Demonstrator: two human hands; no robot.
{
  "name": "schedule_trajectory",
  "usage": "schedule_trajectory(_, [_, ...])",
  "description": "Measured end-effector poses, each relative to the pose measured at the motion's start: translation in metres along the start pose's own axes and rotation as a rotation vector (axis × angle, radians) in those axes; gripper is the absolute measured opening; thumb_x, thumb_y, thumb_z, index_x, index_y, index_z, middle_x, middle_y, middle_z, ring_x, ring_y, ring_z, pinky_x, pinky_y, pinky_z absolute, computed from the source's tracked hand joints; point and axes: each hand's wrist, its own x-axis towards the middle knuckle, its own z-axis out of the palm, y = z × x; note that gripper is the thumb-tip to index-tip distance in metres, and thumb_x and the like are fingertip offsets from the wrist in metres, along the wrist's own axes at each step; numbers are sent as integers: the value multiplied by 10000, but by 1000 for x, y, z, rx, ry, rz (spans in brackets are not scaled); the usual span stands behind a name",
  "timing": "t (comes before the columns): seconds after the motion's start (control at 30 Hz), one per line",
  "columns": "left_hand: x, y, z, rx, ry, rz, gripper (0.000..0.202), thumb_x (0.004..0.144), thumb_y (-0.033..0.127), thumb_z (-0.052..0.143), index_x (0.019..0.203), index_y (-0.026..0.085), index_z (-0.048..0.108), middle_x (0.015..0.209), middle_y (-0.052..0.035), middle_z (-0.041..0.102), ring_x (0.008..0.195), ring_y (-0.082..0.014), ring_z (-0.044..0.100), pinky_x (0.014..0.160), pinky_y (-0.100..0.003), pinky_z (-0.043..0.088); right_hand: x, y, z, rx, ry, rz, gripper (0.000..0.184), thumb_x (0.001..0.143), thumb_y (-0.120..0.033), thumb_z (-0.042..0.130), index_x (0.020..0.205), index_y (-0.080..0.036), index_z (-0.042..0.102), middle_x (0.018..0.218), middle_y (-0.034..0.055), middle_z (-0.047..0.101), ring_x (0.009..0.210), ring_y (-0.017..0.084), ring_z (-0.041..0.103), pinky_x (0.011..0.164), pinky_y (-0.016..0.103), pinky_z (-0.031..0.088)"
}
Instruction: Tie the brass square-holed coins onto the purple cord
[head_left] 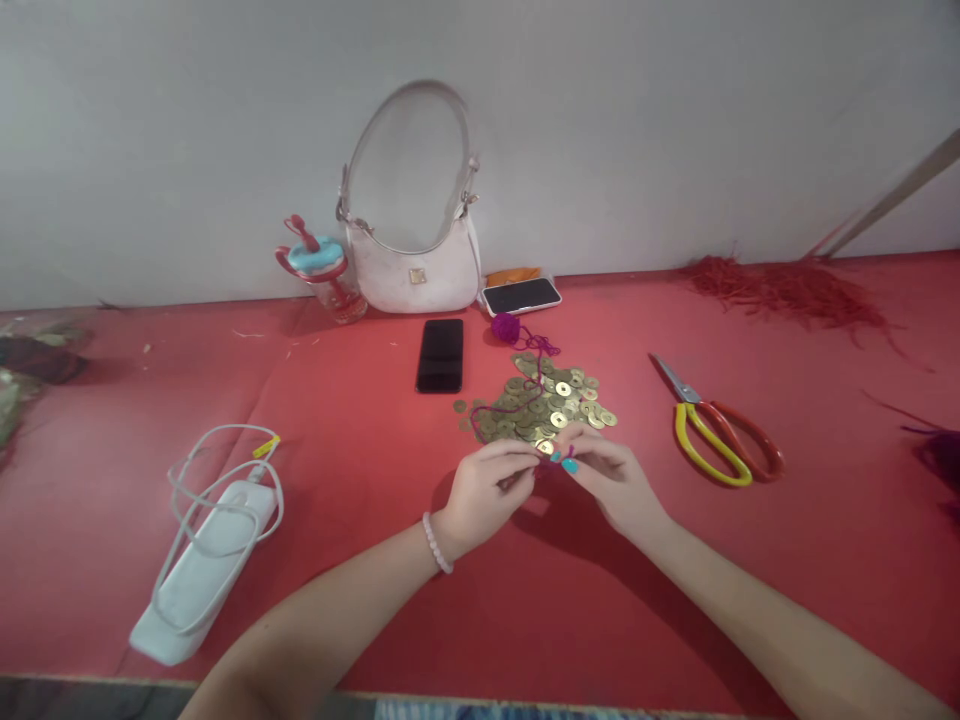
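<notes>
"Red spreads across our tabletop (337,450), with a pale wall (637,130) beyond the coin pile (562,390). What do we have hold of?"

"Purple yarn (506,328). Its ball sits just behind the coin pile, a strand runs over the coins, and a short piece shows at the pile's near edge, between our left hand (484,492) and right hand (624,488)."

"How are our fingers (510,450) set?"

"Nipped nearly closed on that short piece, both sides, the tips almost meeting. One bright coin (545,447) shows by the left fingertips; we can't tell whether it's pinched or simply lying there."

"What would serve us best?"

"In our judgement, holding the left pinch steady while the right does the fine work. Small, gentle pulls should suit soft yarn; a hard tug could drag the strand and scatter coins."

"And the scissors (688,395)?"

"Right of the coin pile, blades pointing away from us. We'd leave them there while both hands are busy."
</notes>
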Motion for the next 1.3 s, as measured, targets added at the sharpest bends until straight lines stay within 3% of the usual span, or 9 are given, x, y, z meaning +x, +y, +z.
schedule_trajectory(0.1, [0, 0, 0, -7, -13, 1, 186, 769, 159, 503, 843, 178, 674, 910, -74, 654, 566, -88, 556, 502, -202, 474, 2, 3, -5, 113, 55, 120, 146, 678, -352, 669, 696, -222, 603, 606, -10, 538, 527, 110, 485, 489, 249, 411])
schedule_trajectory(0.2, [0, -1, 0, -24, -45, 42, 181, 774, 160, 504, 836, 174, 674, 907, -81, 657, 692, -123, 607, 570, -212, 504, 5, 1, -8, 232, 47, 223, 196, 697, -403, 625, 706, -229, 536, 458, -50, 450, 401, 101, 407, 410, 250, 348])
schedule_trajectory(0.37, [1, 0, 0, -53, -118, 124, 174, 783, 168, 501, 841, 171, 665, 876, -77, 662, 816, -145, 620, 747, -257, 517, 10, -8, -14, 341, 46, 188, 178, 740, -403, 552, 670, -257, 476, 454, -58, 394, 424, 118, 424, 474, 292, 409])
schedule_trajectory(0.7, [1, 0, 0, -63, -246, 129, 180, 780, 136, 482, 823, 174, 653, 863, -65, 654, 806, -141, 613, 738, -243, 505, 18, -8, -25, 367, 175, 201, 224, 754, -431, 526, 613, -260, 492, 562, -14, 500, 539, 157, 508, 553, 339, 468])
schedule_trajectory(0.93, [1, 0, 0, -77, -148, 86, 173, 774, 146, 501, 833, 156, 663, 891, -81, 652, 805, -140, 616, 728, -243, 512, 11, -10, -22, 361, -95, 178, 327, 666, -490, 611, 558, -226, 452, 618, -5, 448, 570, 151, 462, 552, 334, 424])
schedule_trajectory(1.03, [2, 0, 0, -72, -81, 39, 163, 767, 141, 516, 826, 155, 668, 892, -79, 653, 778, -137, 611, 688, -237, 513, 12, -12, -20, 408, -116, 224, 308, 677, -431, 625, 559, -207, 448, 688, 2, 499, 542, 126, 445, 552, 320, 398])
schedule_trajectory(1.13, [3, -1, -1, -58, -31, 4, 161, 768, 137, 519, 825, 154, 669, 893, -79, 652, 776, -137, 607, 687, -243, 512, 13, -12, -19, 422, -127, 287, 219, 756, -381, 552, 641, -221, 454, 561, -39, 463, 411, 87, 331, 487, 282, 347])
schedule_trajectory(1.23, [3, -1, -2, -45, 1, -2, 167, 771, 135, 515, 830, 160, 669, 899, -77, 650, 803, -143, 606, 708, -256, 512, 12, -10, -17, 263, -146, 305, 137, 810, -359, 487, 752, -236, 472, 444, -75, 344, 397, 95, 299, 464, 253, 315])
schedule_trajectory(1.3, [3, -1, -3, -38, 12, -5, 170, 775, 137, 514, 842, 160, 669, 906, -77, 646, 813, -144, 604, 710, -255, 510, 11, -9, -16, 48, -184, 305, 123, 803, -344, 507, 855, -233, 505, 473, -72, 377, 426, 96, 339, 461, 237, 312])
